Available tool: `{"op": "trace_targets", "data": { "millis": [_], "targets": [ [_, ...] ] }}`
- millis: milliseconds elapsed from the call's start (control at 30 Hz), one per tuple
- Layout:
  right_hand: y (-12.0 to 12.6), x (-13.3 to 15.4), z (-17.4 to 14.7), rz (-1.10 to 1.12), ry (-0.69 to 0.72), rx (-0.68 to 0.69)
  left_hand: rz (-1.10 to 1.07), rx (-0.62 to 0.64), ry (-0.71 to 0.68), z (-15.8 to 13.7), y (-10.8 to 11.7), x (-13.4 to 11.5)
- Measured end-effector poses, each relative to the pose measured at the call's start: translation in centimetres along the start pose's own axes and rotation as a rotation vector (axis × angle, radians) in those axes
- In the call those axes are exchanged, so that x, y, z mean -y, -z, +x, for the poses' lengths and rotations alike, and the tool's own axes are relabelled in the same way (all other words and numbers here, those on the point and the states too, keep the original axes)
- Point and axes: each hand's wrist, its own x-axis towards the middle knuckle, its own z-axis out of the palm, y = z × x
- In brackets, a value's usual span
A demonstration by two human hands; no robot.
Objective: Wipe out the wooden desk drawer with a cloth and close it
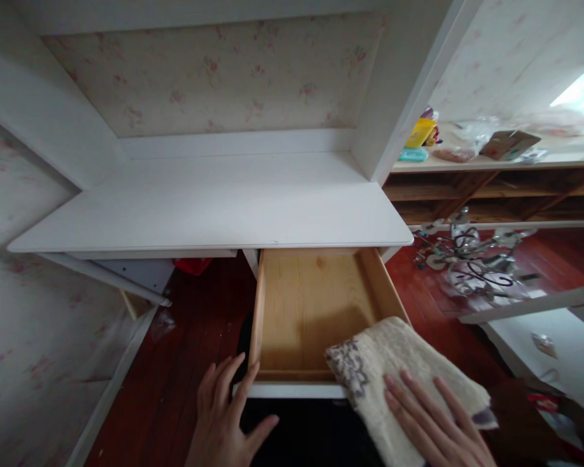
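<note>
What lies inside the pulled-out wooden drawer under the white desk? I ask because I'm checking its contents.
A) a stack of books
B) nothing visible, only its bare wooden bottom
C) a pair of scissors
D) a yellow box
B: the pulled-out wooden drawer shows only bare boards; the cream towel with a grey pattern lies over its front right corner under the right hand, and the left hand touches its front left corner.

A home bedroom: floral wallpaper (214,71), white desk (214,207), wooden floor (194,324).

A metal chandelier (472,263) lies on the floor beside a cluttered wooden shelf (491,188).
</note>
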Motion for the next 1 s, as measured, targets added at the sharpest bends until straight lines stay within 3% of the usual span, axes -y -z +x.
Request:
{"op": "trace_targets", "data": {
  "millis": [100,200,267,367,533,667,767,867,1000],
  "targets": [
    [0.3,-2.0,-3.9,-0.018,-0.131,0.027,0.032,0.019,-0.039,1.9,-0.7,0.7],
    [-0.6,-1.6,-3.4,-0.029,-0.309,-0.006,0.007,0.045,-0.052,3.4,-1.2,1.1],
    [-1.7,-0.1,-0.8,-0.017,-0.403,-0.038,0.015,0.030,-0.018,4.2,-1.6,1.0],
    [-3.7,2.9,5.0,0.057,-0.428,-0.093,0.040,-0.020,0.065,5.5,-2.3,0.5],
    [-6.9,7.7,15.4,0.329,-0.323,-0.176,0.025,-0.071,0.142,7.7,-3.4,0.7],
    [-8.8,8.7,20.2,0.357,-0.250,-0.157,0.022,-0.086,0.190,9.1,-4.1,1.7],
    [-9.0,6.9,20.4,0.304,-0.184,-0.127,0.049,-0.089,0.190,10.6,-4.5,2.2],
    [-8.4,3.2,18.1,0.230,-0.158,-0.088,0.096,-0.084,0.172,12.6,-4.7,2.4],
    [-7.1,-2.7,13.5,0.139,-0.293,-0.059,0.149,-0.061,0.147,15.5,-4.8,2.6]
  ]
}}
